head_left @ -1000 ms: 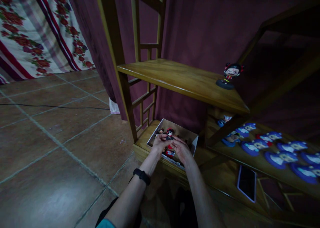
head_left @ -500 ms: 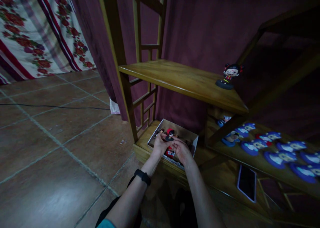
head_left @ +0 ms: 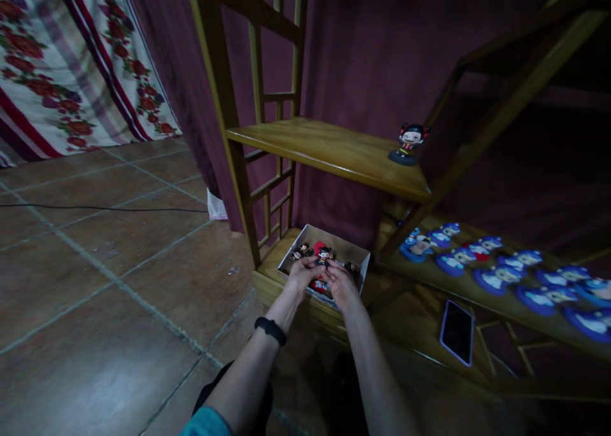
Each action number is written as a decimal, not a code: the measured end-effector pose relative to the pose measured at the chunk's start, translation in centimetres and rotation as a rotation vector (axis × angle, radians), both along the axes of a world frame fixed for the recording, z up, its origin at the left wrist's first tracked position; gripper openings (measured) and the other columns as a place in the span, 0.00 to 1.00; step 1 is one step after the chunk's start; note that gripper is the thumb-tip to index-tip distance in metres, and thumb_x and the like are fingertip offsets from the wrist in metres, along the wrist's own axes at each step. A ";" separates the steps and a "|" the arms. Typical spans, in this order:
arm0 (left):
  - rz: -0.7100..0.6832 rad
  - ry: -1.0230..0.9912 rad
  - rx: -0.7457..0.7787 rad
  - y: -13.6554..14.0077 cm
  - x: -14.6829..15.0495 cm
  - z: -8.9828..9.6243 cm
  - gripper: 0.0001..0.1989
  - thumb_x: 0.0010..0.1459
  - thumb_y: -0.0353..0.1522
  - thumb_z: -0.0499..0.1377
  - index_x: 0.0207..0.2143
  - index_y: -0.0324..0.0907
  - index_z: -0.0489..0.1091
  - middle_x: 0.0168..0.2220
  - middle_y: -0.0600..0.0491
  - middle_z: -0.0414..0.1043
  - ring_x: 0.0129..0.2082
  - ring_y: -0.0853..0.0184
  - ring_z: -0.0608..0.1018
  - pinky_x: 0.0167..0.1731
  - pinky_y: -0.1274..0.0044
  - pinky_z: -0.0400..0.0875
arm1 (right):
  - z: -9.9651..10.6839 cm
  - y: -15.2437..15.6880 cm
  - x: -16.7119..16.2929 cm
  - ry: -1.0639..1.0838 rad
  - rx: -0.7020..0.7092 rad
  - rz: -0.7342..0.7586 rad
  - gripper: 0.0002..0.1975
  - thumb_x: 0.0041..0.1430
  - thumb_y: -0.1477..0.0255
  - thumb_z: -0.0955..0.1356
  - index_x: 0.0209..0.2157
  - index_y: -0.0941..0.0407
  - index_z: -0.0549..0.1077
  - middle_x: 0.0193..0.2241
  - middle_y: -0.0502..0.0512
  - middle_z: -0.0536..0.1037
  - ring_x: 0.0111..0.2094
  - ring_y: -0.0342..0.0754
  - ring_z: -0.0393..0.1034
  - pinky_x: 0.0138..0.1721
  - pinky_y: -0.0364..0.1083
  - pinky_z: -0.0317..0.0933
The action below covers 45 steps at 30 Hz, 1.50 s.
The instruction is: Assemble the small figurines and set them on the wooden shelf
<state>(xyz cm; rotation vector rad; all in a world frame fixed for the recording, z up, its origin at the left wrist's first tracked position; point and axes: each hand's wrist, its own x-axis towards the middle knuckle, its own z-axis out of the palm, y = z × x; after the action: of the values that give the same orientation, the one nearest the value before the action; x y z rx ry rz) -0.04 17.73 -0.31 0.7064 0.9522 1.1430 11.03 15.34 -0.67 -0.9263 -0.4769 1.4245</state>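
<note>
Between both hands, just above an open cardboard box, is a small doll figurine (head_left: 324,255) with black hair buns and a dark base. My left hand (head_left: 303,273) grips the base from the left, fingers closed. On the other side my right hand (head_left: 340,282) pinches the same base. The figurine stands upright and faces me. The box (head_left: 359,255) rests on the low wooden shelf and holds several more small figurines, such as one at its left (head_left: 303,249); my hands cover part of its contents.
A similar doll figurine (head_left: 409,144) stands at the right end of the upper wooden shelf (head_left: 329,149). Several blue-based figurines (head_left: 456,260) line the shelf at right. A phone (head_left: 457,332) lies below them. An upright post (head_left: 233,168) borders the shelf at left, beside the tiled floor.
The figurine in my hands has gone from tilted to upright and now faces me. The view has shifted slightly to the right.
</note>
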 end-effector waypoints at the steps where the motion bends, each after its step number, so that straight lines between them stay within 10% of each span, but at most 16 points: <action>1: -0.030 -0.029 -0.010 -0.3 0.0 0.0 0.21 0.35 0.26 0.67 0.36 0.35 0.69 0.23 0.54 0.70 0.21 0.74 0.72 0.25 0.80 0.66 | -0.1 -0.4 0.1 -0.003 0.006 -0.004 0.11 0.41 0.77 0.69 0.31 0.56 0.74 0.31 0.52 0.78 0.35 0.45 0.72 0.44 0.47 0.63; 19: -0.353 -0.183 -0.126 -11.7 -2.3 1.2 0.13 0.45 0.19 0.60 0.36 0.34 0.72 0.34 0.48 0.74 0.31 0.73 0.75 0.36 0.82 0.68 | -0.2 -12.6 0.6 -0.054 0.087 0.132 0.20 0.40 0.73 0.72 0.39 0.55 0.73 0.41 0.55 0.75 0.39 0.47 0.70 0.44 0.48 0.62; 45: -0.023 -0.143 -0.058 -17.4 -1.9 0.7 0.09 0.44 0.21 0.60 0.32 0.34 0.70 0.25 0.51 0.70 0.23 0.74 0.72 0.26 0.81 0.66 | 0.5 -15.5 -0.9 -0.158 0.022 0.209 0.18 0.32 0.74 0.74 0.32 0.59 0.74 0.30 0.52 0.77 0.30 0.43 0.72 0.38 0.46 0.64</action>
<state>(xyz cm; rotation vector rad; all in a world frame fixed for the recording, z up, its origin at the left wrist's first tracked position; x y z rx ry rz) -1.95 0.32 0.36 0.5798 0.8510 1.1263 10.14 -0.19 -0.12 -0.9979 -0.7230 1.5364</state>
